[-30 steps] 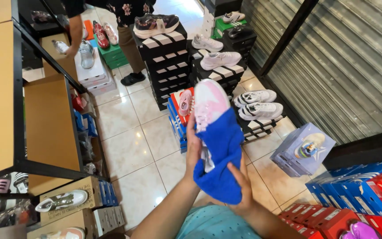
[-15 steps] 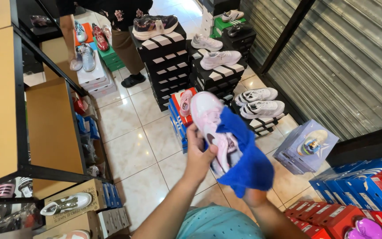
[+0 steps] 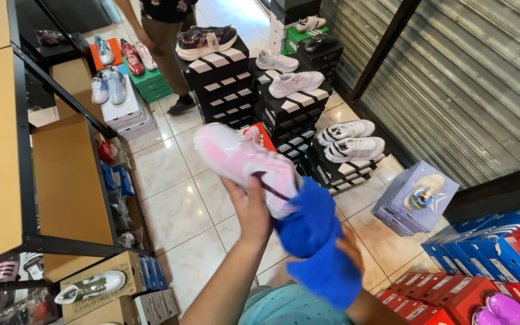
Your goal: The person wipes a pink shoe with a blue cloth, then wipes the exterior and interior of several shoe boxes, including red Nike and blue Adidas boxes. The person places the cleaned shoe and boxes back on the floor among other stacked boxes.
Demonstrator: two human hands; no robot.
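My left hand (image 3: pixel 249 206) grips a pink and white sneaker (image 3: pixel 243 160) from below, holding it out over the tiled floor with its toe pointing up and left. My right hand (image 3: pixel 349 245) is mostly wrapped in a blue cloth (image 3: pixel 320 241), and the cloth presses against the heel end of the sneaker. A dark lace hangs across the shoe's side.
Stacks of black striped shoe boxes (image 3: pixel 218 84) topped with sneakers stand ahead. Blue and red boxes (image 3: pixel 501 253) fill the lower right, with a pale blue box (image 3: pixel 413 198) nearby. A metal shelf frame (image 3: pixel 28 150) with cardboard boxes is at left. Another person (image 3: pixel 167 30) stands at the top.
The sneaker has turned from upright, sole facing me, to lying sideways toward the left. The blue cloth slid from covering the shoe's lower half down to its heel.
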